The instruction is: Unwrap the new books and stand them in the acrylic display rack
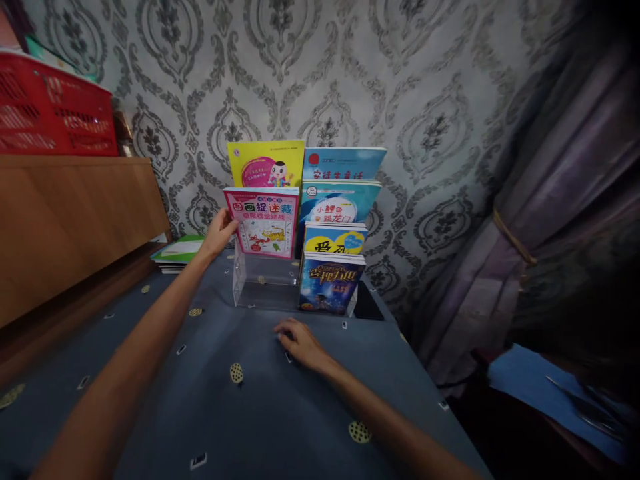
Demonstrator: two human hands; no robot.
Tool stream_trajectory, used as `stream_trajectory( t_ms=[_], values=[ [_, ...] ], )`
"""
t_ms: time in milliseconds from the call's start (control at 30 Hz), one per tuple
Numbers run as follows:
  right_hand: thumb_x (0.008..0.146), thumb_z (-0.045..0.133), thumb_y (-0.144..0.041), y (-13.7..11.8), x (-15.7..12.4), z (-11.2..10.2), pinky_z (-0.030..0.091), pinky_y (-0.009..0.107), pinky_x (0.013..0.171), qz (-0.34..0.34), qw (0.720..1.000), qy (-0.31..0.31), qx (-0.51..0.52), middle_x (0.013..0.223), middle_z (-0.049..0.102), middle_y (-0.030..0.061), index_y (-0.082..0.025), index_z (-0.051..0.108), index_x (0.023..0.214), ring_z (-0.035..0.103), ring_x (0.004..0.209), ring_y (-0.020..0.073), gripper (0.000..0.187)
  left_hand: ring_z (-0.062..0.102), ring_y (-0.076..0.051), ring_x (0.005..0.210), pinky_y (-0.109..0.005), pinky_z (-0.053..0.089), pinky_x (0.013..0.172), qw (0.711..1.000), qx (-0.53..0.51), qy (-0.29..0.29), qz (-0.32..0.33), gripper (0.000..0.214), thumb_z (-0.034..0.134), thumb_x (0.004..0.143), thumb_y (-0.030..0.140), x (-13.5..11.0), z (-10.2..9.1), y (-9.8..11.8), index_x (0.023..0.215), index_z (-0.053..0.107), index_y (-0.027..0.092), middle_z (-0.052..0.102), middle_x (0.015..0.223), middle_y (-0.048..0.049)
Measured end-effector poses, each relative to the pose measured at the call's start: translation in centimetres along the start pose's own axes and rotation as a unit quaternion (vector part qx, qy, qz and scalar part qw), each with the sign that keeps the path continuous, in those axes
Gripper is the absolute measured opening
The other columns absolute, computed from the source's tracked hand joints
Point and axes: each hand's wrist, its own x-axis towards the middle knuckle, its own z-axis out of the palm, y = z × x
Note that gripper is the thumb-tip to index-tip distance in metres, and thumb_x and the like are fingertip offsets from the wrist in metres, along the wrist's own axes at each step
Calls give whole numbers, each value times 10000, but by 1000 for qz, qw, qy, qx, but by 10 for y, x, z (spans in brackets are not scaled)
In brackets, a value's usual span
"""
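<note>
My left hand [220, 233] grips the left edge of a pink picture book [265, 223], with the thumb towards its cover. The book stands in the left column of a clear acrylic tiered book rack [267, 300], in front of a yellow book [265, 163]. In the rack's right column stand a light-blue book [345, 163], a teal book [340, 200], a blue-and-yellow book [333, 240] and a dark-blue book [330, 287] at the front. My right hand [300, 343] rests on the tablecloth before the rack, its fingers loosely bent and holding nothing.
A small stack of books [179, 253] with a green cover lies left of the rack. Further left, a red plastic basket [57, 107] tops a wooden cabinet [80, 220]. Patterned wallpaper is behind; a tied curtain [465, 233] hangs at right. A dark flat object [369, 301] lies beside the rack.
</note>
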Motion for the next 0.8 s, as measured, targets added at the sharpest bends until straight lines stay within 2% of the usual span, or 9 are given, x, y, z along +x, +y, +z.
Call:
stream_trajectory(
  t_ms=[100, 167, 267, 300, 367, 433, 567, 667, 800],
  values=[
    [863, 574, -149, 5, 1, 5, 537, 324, 789, 23, 999, 3, 39, 1005, 712, 63, -205, 751, 998, 653, 845, 181, 229, 645, -227, 1061, -402, 518, 965, 999, 30, 22, 33, 322, 603, 845, 345, -12, 2, -13, 1106, 523, 173, 677, 1135, -100],
    [868, 563, -166, 10, 1, 9, 547, 313, 737, 32, 997, 12, 71, 995, 709, 70, -198, 758, 980, 657, 825, 188, 227, 652, -221, 1026, -393, 520, 947, 994, 85, 51, 38, 284, 573, 856, 297, -31, 4, -25, 1107, 529, 173, 680, 1086, -91],
    [858, 568, -175, 16, 0, 15, 557, 329, 732, 26, 994, 31, 105, 1015, 715, 85, -197, 765, 939, 676, 855, 216, 215, 656, -220, 1017, -368, 532, 900, 976, 209, 66, -8, 250, 461, 905, 231, -71, 4, -47, 1133, 541, 165, 684, 1075, -102],
    [853, 569, -171, 18, -1, 16, 558, 339, 754, 21, 993, 39, 108, 1024, 718, 89, -200, 766, 922, 681, 883, 227, 210, 657, -219, 1019, -364, 532, 902, 962, 263, 55, -41, 252, 441, 912, 215, -84, 3, -55, 1133, 551, 163, 686, 1091, -108],
    [850, 558, -164, 20, -3, 19, 551, 357, 814, 10, 993, 55, 106, 1039, 723, 96, -204, 763, 901, 685, 952, 242, 215, 637, -225, 1099, -371, 507, 976, 916, 384, 28, -112, 278, 441, 897, 174, -104, -3, -71, 1144, 569, 166, 673, 1174, -119],
    [863, 534, -169, 21, -7, 21, 535, 370, 863, 1, 993, 68, 98, 1044, 726, 100, -207, 759, 914, 683, 998, 245, 234, 582, -293, 1215, -457, 461, 1050, 885, 436, 31, -158, 328, 473, 862, 151, -114, -13, -85, 1172, 577, 131, 640, 1250, -181],
    [900, 493, -206, 21, -11, 22, 524, 370, 868, -11, 992, 76, 97, 1038, 731, 106, -207, 748, 941, 688, 993, 242, 258, 360, -414, 1429, -679, 316, 1105, 850, 484, 50, -202, 479, 463, 863, 162, -105, -41, -108, 1331, 505, 71, 478, 1461, -288],
    [906, 489, -224, 21, -11, 22, 529, 363, 840, -15, 992, 81, 99, 1011, 735, 105, -206, 738, 929, 695, 961, 241, 251, 230, -390, 1511, -722, 232, 1135, 814, 536, 14, -225, 589, 438, 907, 229, -89, -62, -124, 1472, 376, 72, 344, 1585, -265],
    [921, 486, -241, 18, -11, 19, 526, 364, 855, -19, 992, 84, 97, 1020, 737, 105, -211, 732, 931, 694, 990, 247, 248, 196, -421, 1518, -780, 231, 1094, 778, 572, -44, -256, 693, 435, 923, 364, -78, -83, -143, 1528, 295, 57, 352, 1583, -268]
  ],
)
